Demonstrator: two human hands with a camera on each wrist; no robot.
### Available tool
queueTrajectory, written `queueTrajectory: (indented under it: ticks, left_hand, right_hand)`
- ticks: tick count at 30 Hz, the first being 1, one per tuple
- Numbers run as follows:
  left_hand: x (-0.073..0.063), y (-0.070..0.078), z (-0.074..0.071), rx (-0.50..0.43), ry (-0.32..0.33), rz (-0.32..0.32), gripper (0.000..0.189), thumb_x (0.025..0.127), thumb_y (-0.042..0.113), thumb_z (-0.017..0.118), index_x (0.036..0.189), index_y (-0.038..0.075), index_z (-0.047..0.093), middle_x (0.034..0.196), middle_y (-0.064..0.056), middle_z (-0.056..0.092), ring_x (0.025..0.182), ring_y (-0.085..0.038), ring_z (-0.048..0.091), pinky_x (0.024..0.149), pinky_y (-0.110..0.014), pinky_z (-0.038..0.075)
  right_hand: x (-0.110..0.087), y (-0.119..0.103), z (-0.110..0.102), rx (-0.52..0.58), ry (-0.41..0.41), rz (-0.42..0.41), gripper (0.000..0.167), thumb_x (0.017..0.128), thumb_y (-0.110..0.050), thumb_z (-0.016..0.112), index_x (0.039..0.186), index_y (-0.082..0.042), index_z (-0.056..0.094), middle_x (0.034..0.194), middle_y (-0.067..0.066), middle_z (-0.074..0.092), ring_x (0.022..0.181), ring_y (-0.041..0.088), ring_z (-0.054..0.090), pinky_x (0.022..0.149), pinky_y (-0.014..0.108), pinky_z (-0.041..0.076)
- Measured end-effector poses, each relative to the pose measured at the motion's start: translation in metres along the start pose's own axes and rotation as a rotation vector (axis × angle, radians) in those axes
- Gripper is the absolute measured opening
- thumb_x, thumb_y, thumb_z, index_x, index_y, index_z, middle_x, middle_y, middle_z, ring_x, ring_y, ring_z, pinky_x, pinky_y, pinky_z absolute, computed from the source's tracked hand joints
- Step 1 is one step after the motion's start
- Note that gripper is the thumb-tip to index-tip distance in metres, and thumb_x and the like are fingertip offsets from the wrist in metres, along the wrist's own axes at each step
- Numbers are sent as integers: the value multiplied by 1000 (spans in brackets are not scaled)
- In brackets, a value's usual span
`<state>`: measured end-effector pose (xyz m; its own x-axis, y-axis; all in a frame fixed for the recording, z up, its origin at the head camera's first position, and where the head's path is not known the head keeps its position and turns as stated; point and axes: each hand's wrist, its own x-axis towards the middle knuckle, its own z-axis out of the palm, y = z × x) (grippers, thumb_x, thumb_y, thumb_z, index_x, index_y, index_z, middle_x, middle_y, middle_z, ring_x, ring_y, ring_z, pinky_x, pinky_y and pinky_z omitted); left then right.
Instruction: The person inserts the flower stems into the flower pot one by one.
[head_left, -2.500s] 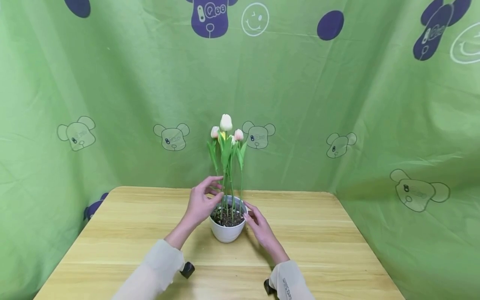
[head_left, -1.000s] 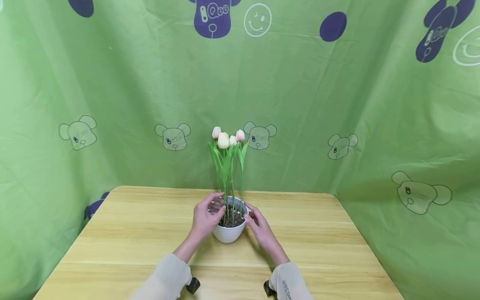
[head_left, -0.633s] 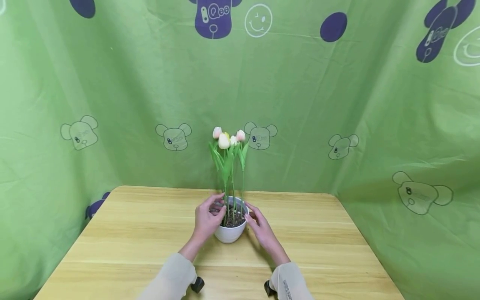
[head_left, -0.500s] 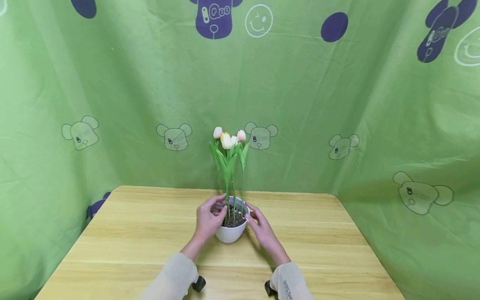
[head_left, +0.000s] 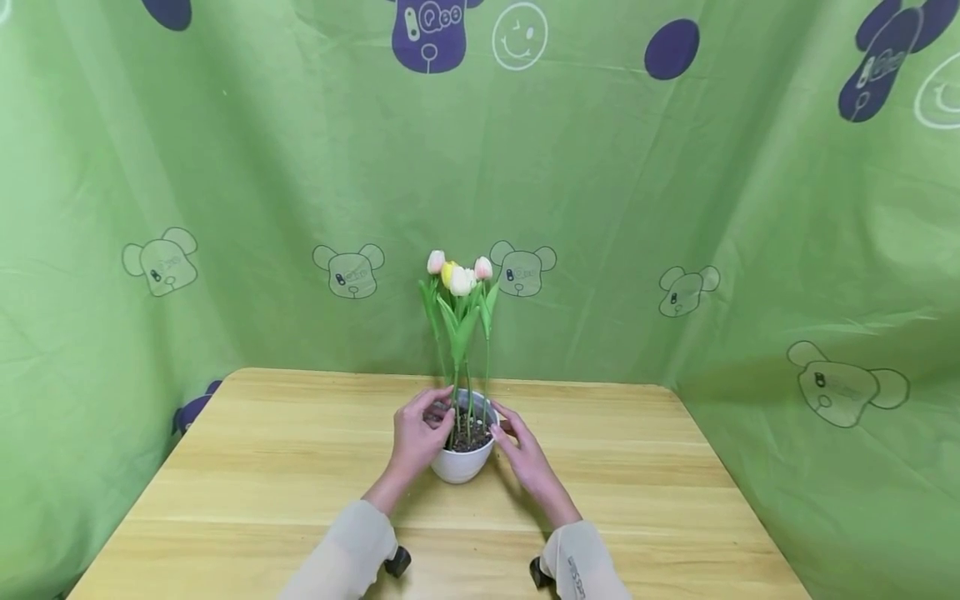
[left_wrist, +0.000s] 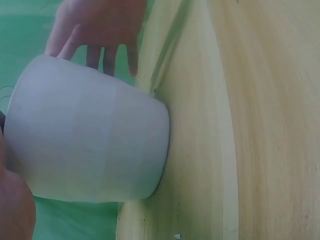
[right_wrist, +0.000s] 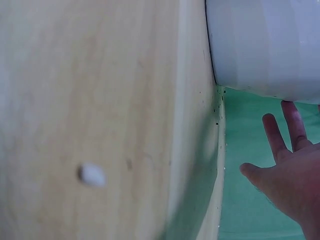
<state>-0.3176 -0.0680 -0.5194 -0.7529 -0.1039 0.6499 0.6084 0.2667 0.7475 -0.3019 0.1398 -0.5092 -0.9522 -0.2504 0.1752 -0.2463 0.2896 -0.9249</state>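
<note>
A white flowerpot with dark soil stands upright on the table, several tulips rising from it. My left hand is over the pot's left rim, thumb and index finger pinching the stem of the front white tulip close above the soil. A yellow tulip and two pink ones are behind and beside it. Against the pot's right side rests my right hand, thumb and index at the rim. In the right wrist view its other fingers are spread and fairly straight beneath the pot's wall.
The wooden table ends just behind the pot, where a green curtain with printed bears hangs on three sides. A small white pebble and dark specks lie on the tabletop. Black devices hang under both cuffs.
My left hand came down with the white tulip, whose bloom dropped from above the others to their front, then shifted slightly right, uncovering the yellow one. My right hand stayed at the pot.
</note>
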Motion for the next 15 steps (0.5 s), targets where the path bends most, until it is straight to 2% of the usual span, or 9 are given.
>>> queueTrajectory:
  ticks: [6, 13, 15]
  left_hand:
    - [1, -1, 0, 28, -11, -3, 34, 82, -11, 74, 115, -4, 73, 95, -18, 74, 75, -23, 72, 62, -21, 63]
    - [3, 1, 0, 41, -22, -18, 34, 82, -10, 74, 116, -5, 72, 95, -16, 74, 75, -22, 72, 63, -21, 63]
    - [3, 2, 0, 41, -22, -23, 35, 82, -10, 74, 116, -4, 72, 95, -15, 74, 75, -21, 72, 64, -21, 63]
  right_hand:
    - [2, 4, -1, -3, -11, 9, 51, 108, -22, 54, 156, -10, 43, 132, 25, 63, 126, 39, 56, 103, 48, 51]
    - [16, 42, 4, -16, 30, 4, 51, 108, -32, 54, 157, -21, 44, 132, 20, 64, 126, 36, 58, 102, 52, 52]
    - [15, 42, 4, -17, 27, -6, 51, 108, -33, 54, 157, -22, 44, 131, 18, 65, 124, 34, 58, 101, 51, 53]
